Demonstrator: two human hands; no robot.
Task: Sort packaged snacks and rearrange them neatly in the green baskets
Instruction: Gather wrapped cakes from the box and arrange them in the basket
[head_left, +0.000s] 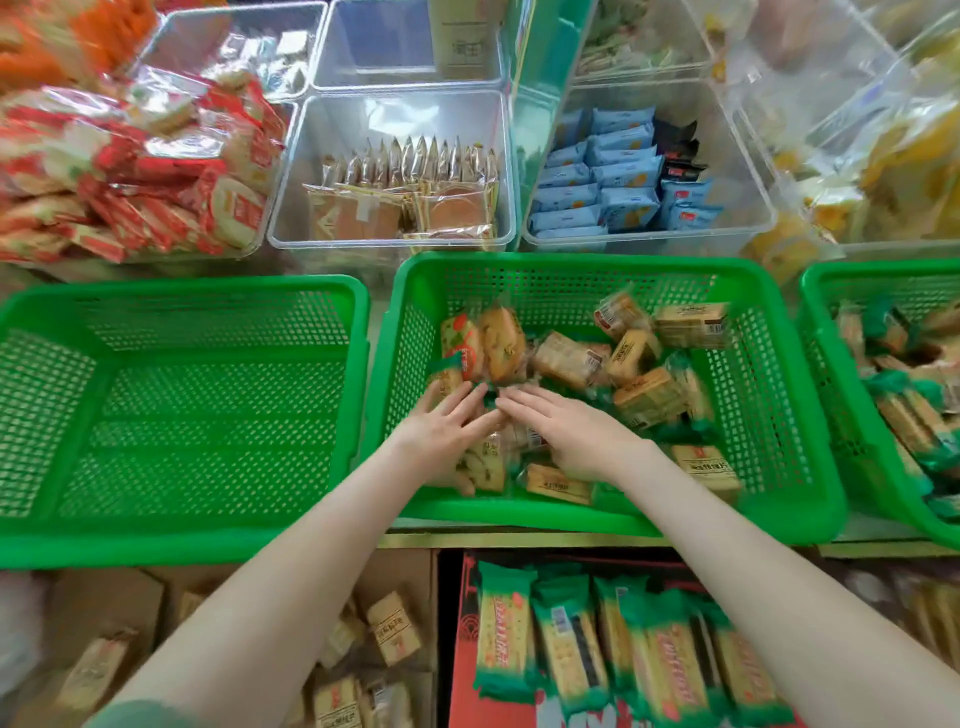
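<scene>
Packaged snacks (566, 358) lie jumbled in the middle green basket (571, 266), and I have both hands down among them. My left hand (447, 423) and right hand (569, 434) rest with fingers stretched flat, fingertips almost meeting over the left half of the heap. Neither is closed round a packet that I can make out. The left thumb sits low beside a clear-wrapped biscuit pack, and I cannot tell whether it pinches it.

I judge the step to be gathering like packets together. To do it well I would take one kind at a time, with palms flat so the film slides rather than crumples. I would square a small stack between the two hands before lifting, then set it down in a row on its edge, labels one way.

The snacks are mostly tan cracker blocks in clear film with printed labels, tipped at all angles. A green-ended packet (445, 375) and one printed red-orange (462, 338) lie at the far left.

The left green basket (182, 287) shows no packets, a likely place for one sort. The right green basket (883, 271) holds green-ended packs. Clear bins (389, 104) of other snacks stand behind. A red carton (467, 597) of green-ended crackers sits below.
</scene>
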